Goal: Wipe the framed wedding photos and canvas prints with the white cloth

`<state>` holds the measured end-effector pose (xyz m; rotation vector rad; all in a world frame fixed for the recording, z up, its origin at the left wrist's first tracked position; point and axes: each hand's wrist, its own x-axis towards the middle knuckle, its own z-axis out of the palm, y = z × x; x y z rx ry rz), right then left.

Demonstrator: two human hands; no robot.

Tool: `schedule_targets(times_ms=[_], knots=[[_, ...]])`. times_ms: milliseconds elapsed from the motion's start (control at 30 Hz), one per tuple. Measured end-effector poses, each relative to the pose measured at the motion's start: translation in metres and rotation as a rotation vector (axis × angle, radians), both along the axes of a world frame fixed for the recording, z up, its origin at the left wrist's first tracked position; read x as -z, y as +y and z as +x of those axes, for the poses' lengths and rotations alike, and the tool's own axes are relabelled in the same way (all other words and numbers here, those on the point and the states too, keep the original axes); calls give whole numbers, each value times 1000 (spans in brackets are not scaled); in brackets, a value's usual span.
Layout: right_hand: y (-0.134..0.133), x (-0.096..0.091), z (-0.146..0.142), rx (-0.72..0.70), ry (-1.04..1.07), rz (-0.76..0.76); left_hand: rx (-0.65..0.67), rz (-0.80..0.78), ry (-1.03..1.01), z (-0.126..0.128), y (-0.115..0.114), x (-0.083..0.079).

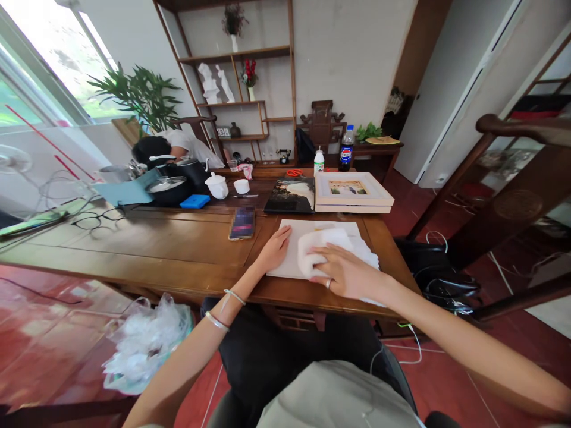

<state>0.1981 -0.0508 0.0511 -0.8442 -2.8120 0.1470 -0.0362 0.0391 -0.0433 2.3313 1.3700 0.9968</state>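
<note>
A flat white board (pixel 294 252) lies on the wooden table (pixel 169 244) in front of me. My left hand (pixel 274 249) rests flat and open on its left edge, with bracelets on that wrist. My right hand (pixel 345 273), a ring on one finger, grips a wad of white cloth (pixel 319 246) and presses it onto the board. More white cloth spreads out to the right under that hand.
A white picture frame (pixel 352 191) and a dark photo print (pixel 291 196) lie beyond the board. A phone (pixel 242 223), glasses (pixel 96 220), a teapot (pixel 217 185), pots and bottles stand farther off. A plastic bag (pixel 143 345) sits at lower left. A person leans over at the table's far end.
</note>
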Motion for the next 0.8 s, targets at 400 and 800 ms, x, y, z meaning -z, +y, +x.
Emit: schedule_targets(times_ms=[400, 800], knots=[[70, 13, -55, 215, -104, 151, 67, -1, 5, 0, -2, -7], [-5, 12, -29, 70, -68, 111, 3, -22, -19, 1, -1, -2]])
